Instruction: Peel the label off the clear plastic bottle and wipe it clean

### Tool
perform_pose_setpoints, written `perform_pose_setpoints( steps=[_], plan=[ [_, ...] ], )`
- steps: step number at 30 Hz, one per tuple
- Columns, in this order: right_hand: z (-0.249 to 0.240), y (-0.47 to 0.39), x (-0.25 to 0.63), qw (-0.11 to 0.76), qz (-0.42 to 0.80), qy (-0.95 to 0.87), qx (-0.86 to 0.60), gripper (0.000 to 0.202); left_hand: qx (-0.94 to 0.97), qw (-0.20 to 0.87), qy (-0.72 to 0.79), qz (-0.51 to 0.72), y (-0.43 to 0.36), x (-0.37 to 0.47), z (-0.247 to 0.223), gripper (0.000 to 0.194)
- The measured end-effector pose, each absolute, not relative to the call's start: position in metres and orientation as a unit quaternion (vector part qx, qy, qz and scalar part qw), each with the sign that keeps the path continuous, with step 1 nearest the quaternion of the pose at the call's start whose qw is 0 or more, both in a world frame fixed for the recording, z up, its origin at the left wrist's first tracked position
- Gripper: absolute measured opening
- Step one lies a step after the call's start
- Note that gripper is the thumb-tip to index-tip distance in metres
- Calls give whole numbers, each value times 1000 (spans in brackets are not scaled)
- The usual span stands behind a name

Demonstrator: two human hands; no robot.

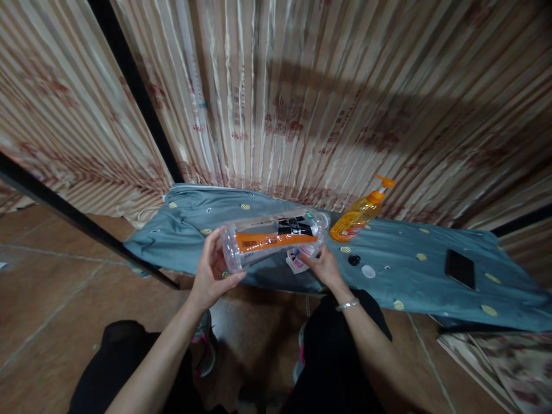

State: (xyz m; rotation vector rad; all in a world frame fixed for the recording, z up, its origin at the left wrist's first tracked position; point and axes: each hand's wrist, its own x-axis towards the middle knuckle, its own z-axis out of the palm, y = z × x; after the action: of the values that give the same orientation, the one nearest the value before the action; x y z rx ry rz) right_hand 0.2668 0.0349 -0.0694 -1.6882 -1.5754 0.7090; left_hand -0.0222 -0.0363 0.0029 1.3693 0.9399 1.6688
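Head view of two bare hands at a narrow bench (414, 276) draped in teal cloth with small yellow motifs. A large clear plastic bottle (276, 234), bearing an orange band and black and green print, lies across the centre of the frame, held sideways over the bench, its base toward the left and its neck toward the right. The left hand (215, 273) closes its grip about the base, thumb on the lower edge. The right hand (325, 265), with a silver bracelet (347, 305) at the wrist, is at the neck end; its fingers are partly hidden, and whether its grip is closed on the bottle cannot be told. A white printed packet (297, 263) shows beneath the bottle at the right thumb; whether it is held or rests on the cloth is unclear. Right of centre stands a pump bottle (354, 221) of orange liquid with an orange pump head; below it lie a small black cap (354, 260) and, just beside, a whitish disc (368, 271). A black smartphone (460, 269) lies at the right. A striped, red-patterned curtain (276, 103) fills the upper frame.
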Motion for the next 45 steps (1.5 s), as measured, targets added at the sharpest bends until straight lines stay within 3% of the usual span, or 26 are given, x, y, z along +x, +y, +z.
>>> perform_pose_setpoints(
  steps=[45],
  plan=[
    [-61,32,261,324,246,-622,-669,46,513,361,427,651,-45,-25,21,85]
  ],
)
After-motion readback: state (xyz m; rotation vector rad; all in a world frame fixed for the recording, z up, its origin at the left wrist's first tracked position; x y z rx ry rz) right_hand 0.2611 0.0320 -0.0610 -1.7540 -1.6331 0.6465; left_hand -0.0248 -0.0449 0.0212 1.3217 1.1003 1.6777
